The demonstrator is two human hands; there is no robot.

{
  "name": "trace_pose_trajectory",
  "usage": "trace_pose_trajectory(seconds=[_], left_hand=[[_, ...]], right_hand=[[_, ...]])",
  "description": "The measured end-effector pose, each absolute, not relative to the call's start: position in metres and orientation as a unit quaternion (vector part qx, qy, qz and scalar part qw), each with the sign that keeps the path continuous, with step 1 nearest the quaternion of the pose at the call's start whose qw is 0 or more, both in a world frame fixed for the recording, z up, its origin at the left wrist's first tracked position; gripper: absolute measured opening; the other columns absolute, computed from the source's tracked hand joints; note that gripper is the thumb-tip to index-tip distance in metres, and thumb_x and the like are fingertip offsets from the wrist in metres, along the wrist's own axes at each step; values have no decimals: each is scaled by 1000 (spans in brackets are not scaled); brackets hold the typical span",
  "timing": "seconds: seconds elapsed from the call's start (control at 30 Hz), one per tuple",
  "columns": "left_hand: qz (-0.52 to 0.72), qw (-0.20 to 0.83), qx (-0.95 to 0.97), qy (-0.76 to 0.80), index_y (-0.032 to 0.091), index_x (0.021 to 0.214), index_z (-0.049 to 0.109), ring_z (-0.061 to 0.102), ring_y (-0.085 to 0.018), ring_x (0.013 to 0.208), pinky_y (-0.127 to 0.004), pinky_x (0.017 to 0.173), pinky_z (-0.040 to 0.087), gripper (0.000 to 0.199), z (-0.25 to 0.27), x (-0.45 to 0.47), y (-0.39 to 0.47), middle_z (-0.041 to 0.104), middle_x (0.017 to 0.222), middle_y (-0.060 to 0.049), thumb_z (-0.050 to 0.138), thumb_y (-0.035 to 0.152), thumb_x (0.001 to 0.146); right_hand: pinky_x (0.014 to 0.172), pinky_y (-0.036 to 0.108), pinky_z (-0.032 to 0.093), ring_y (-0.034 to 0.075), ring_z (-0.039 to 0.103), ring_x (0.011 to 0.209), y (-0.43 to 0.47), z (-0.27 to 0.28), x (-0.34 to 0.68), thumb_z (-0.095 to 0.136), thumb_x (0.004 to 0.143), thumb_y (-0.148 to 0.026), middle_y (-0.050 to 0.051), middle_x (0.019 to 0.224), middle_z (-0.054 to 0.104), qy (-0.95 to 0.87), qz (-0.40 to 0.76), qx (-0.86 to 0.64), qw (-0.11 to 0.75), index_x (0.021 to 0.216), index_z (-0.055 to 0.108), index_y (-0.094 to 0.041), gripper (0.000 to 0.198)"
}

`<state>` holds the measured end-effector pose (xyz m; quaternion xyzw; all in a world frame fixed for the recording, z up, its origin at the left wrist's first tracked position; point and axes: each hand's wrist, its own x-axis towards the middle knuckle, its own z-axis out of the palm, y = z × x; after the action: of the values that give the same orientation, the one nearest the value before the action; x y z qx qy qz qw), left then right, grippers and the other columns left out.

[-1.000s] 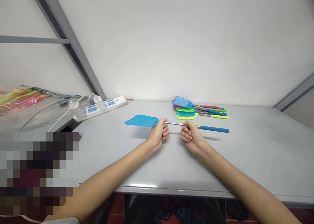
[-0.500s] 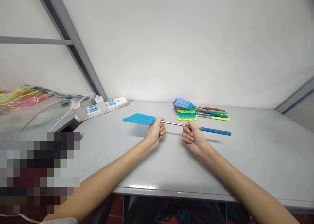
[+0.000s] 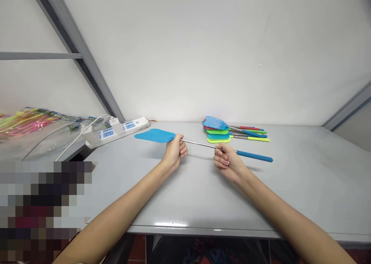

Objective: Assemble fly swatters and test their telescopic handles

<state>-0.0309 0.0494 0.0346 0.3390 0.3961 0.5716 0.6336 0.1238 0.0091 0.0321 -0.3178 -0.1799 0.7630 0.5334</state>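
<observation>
A blue fly swatter [image 3: 155, 136] with a thin metal shaft is held above the table between both hands, its perforated head at the left and its blue grip at the right. My left hand [image 3: 175, 153] is closed around the neck, where the head joins the shaft. Closed too, my right hand [image 3: 227, 160] pinches the metal shaft just left of the blue grip. Behind them, a pile of fly swatters [image 3: 216, 123] in blue, red, green and yellow lies on the table, heads to the left and handles to the right.
At the back left of the grey table [image 3: 185, 194] lies a white power strip [image 3: 121, 131] with plugs and white cables. Clear bags of colourful items [image 3: 34, 121] rest beyond it. Grey metal posts [image 3: 78, 55] stand at the sides, and a white wall rises behind.
My left hand has moved left with the swatter head, and more metal shaft shows between my hands. My right hand stays in nearly the same place. The view has shifted slightly.
</observation>
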Motion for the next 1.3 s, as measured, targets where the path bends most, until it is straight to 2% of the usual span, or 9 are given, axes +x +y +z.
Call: trace_pose_trajectory(seconds=[0.37, 0.5, 0.63, 0.77, 0.93, 1.1, 1.3], left_hand=[[588, 624, 358, 371, 18, 52, 30, 19, -2, 28, -15, 29, 14, 22, 45, -40, 57, 19, 36, 11, 50, 19, 61], [568, 636, 356, 382, 19, 49, 27, 18, -2, 28, -16, 28, 13, 26, 35, -36, 52, 19, 36, 11, 49, 21, 62], [562, 637, 353, 393, 20, 47, 23, 22, -3, 30, -17, 29, 17, 31, 26, -29, 43, 20, 37, 9, 48, 24, 64], [583, 625, 359, 375, 19, 46, 21, 24, -4, 31, -19, 31, 20, 35, 33, -29, 36, 21, 37, 8, 48, 29, 66], [609, 645, 348, 303, 18, 47, 26, 26, -4, 31, -19, 33, 21, 34, 44, -33, 32, 24, 39, 8, 49, 33, 67], [630, 643, 337, 276, 18, 49, 27, 30, -6, 32, -20, 33, 23, 36, 44, -36, 33, 27, 41, 6, 36, 45, 72], [644, 599, 354, 317, 18, 49, 31, 30, -7, 31, -19, 33, 22, 34, 35, -31, 32, 30, 40, 5, 29, 38, 76]], right_hand=[[24, 12, 16, 0, 16, 27, 7, 39, 123, 52, 66, -17, -9, 37, 27, -212, 761, -307, 530, 47, 35, -15, 26], [24, 12, 15, 0, 15, 28, 9, 34, 131, 52, 66, -18, -10, 36, 24, -214, 763, -318, 520, 45, 34, -15, 27], [28, 15, 19, 2, 17, 29, 13, 30, 145, 49, 68, -22, -9, 35, 21, -258, 761, -332, 494, 43, 34, -16, 29], [33, 18, 23, 4, 25, 32, 10, 33, 146, 45, 71, -28, -7, 37, 28, -365, 723, -336, 480, 44, 38, -16, 31], [36, 18, 24, 5, 28, 34, 4, 35, 140, 41, 75, -36, -5, 38, 32, -434, 697, -345, 455, 49, 43, -15, 33], [37, 17, 25, 5, 29, 36, 3, 35, 138, 43, 74, -38, -5, 41, 36, -446, 683, -354, 458, 64, 51, -15, 26], [38, 18, 29, 7, 36, 38, 1, 39, 138, 36, 77, -42, -2, 44, 44, -483, 684, -327, 439, 68, 51, -15, 32]])
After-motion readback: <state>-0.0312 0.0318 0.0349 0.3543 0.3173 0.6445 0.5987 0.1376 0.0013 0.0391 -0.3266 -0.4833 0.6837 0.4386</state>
